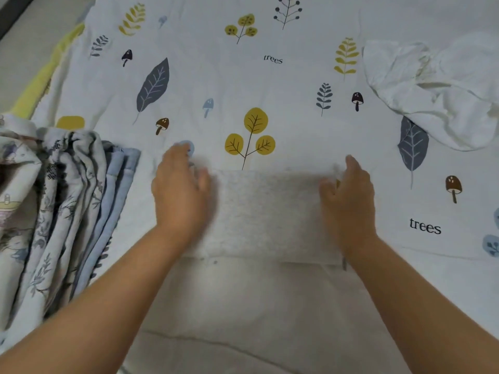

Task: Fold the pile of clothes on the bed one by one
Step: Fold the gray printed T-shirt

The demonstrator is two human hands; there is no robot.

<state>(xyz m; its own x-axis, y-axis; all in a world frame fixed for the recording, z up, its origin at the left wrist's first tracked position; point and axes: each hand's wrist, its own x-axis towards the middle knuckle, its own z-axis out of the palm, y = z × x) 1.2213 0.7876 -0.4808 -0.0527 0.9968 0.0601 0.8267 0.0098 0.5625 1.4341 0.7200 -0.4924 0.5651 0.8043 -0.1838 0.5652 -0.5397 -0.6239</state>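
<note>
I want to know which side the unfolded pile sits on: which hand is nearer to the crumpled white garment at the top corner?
The right hand, holding the gray garment's right edge, is nearer; the crumpled white garment lies up beyond it. The left hand is across the garment.

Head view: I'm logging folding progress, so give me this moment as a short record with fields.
garment in work: grey garment, lying flat on the bed sheet, far part folded over
left hand: left hand at its left edge, blurred
right hand: right hand at its right edge, grip unclear
waiting: crumpled white garment, far right
left side: patterned fabric pile
</note>
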